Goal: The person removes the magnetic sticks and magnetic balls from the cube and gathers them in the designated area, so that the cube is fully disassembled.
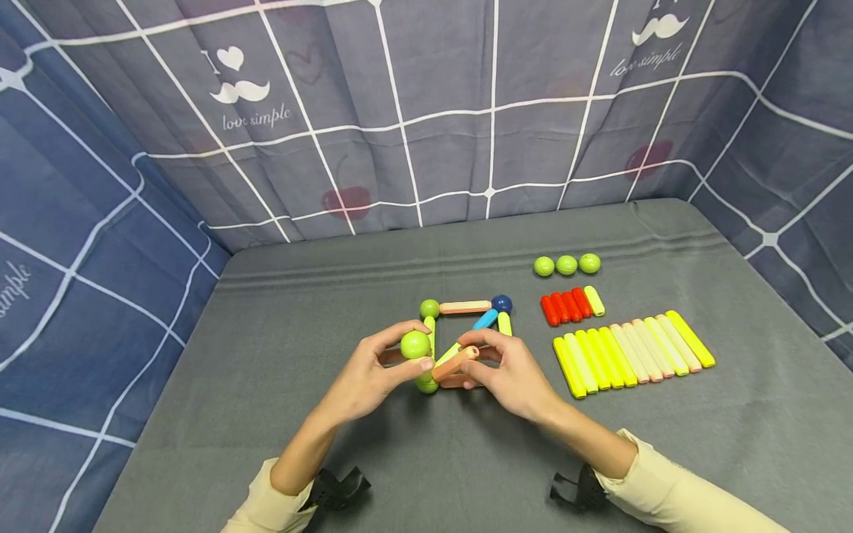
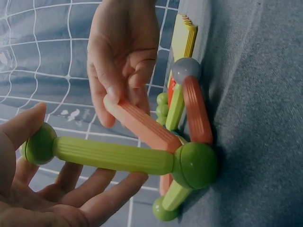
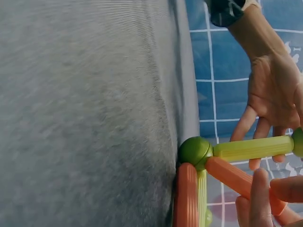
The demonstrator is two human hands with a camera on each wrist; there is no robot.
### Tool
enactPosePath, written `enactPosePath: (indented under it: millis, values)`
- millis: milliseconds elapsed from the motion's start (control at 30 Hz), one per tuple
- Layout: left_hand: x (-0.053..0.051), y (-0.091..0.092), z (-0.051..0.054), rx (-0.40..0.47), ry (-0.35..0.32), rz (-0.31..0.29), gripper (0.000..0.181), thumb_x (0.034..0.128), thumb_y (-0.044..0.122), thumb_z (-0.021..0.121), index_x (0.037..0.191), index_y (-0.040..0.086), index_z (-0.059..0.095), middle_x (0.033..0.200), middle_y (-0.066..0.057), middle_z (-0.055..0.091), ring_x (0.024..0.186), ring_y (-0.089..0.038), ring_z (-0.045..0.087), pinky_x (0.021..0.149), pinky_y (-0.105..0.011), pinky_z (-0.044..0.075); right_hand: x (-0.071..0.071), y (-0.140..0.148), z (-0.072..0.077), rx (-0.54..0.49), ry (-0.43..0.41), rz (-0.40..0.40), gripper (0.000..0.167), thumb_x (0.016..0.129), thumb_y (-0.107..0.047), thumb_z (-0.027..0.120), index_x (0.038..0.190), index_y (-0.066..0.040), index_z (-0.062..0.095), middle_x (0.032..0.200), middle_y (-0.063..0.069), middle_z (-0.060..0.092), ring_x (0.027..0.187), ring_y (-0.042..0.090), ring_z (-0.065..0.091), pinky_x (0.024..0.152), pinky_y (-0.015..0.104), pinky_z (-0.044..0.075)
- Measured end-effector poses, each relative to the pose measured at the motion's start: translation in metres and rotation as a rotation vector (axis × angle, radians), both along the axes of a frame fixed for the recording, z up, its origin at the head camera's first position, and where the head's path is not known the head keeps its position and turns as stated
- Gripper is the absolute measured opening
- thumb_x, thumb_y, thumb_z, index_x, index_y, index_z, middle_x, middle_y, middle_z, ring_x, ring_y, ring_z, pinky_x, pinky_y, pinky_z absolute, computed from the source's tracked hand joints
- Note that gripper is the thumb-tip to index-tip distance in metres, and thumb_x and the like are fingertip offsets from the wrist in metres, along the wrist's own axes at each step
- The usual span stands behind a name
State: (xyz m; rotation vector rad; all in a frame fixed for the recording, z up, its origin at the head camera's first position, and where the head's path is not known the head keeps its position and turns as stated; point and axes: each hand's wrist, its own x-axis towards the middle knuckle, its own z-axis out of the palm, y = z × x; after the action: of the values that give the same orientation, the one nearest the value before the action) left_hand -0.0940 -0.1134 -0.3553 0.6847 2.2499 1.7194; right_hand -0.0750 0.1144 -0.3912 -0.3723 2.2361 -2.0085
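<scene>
My left hand (image 1: 365, 379) grips a green ball (image 1: 415, 345) between thumb and fingers. That ball caps a yellow-green rod (image 2: 113, 156), which stands up from a green corner ball (image 2: 195, 165); other fingers lie beside the rod. A peach rod (image 1: 456, 363) slants up from the same corner ball, its free end pinched by my right hand (image 1: 516, 376). Below lies a flat frame of rods and balls, with a green ball (image 1: 429, 309) and a dark blue ball (image 1: 502, 304) at its far corners. A blue rod (image 1: 486, 320) runs diagonally inside, partly hidden by my right hand.
To the right, three green balls (image 1: 566, 265) sit in a line behind several red rods (image 1: 566, 306) and one short yellow rod (image 1: 594, 300). Nearer lies a row of yellow and pale rods (image 1: 633, 354). A checked curtain (image 1: 446, 111) surrounds the grey table (image 1: 300, 296).
</scene>
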Motion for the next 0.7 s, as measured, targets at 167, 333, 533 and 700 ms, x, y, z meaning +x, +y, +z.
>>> enactPosePath:
  millis: [167,333,533,700]
  values:
    - [0.0,-0.003,0.0,0.0,-0.006,0.005,0.034,0.0904,0.014,0.073,0.122,0.017,0.064,0.11,-0.006,0.062,0.095,-0.025,0.067,0.077,-0.037,0.055,-0.006,-0.002,0.0,-0.227,-0.201,0.081,0.039,0.097,-0.002,0.062,0.13,0.015,0.05,0.105,0.027,0.068,0.094,0.041,0.068,0.08,0.041,0.057]
    - [0.001,-0.002,-0.001,0.01,0.003,-0.013,0.034,0.0906,0.012,0.073,0.123,0.013,0.063,0.114,-0.011,0.062,0.097,-0.026,0.067,0.078,-0.036,0.056,-0.008,-0.005,-0.004,-0.261,-0.197,0.115,0.034,0.102,-0.004,0.052,0.131,0.015,0.046,0.107,0.03,0.064,0.093,0.05,0.065,0.077,0.044,0.057]
    - [0.002,0.0,-0.001,0.021,-0.008,-0.026,0.033,0.0909,0.011,0.072,0.123,0.012,0.063,0.12,-0.019,0.059,0.097,-0.026,0.066,0.077,-0.034,0.056,-0.008,-0.01,-0.001,-0.125,-0.078,0.097,0.032,0.103,-0.007,0.051,0.131,0.01,0.048,0.083,0.028,0.064,0.083,0.043,0.068,0.069,0.039,0.059]
    - [0.001,-0.001,-0.001,0.031,0.009,-0.021,0.033,0.09,0.009,0.073,0.122,0.011,0.063,0.113,-0.013,0.061,0.094,-0.026,0.066,0.077,-0.035,0.056,-0.005,-0.004,0.009,-0.08,-0.055,0.019,0.033,0.101,-0.011,0.058,0.131,0.001,0.054,0.085,0.023,0.067,0.076,0.043,0.068,0.061,0.039,0.059]
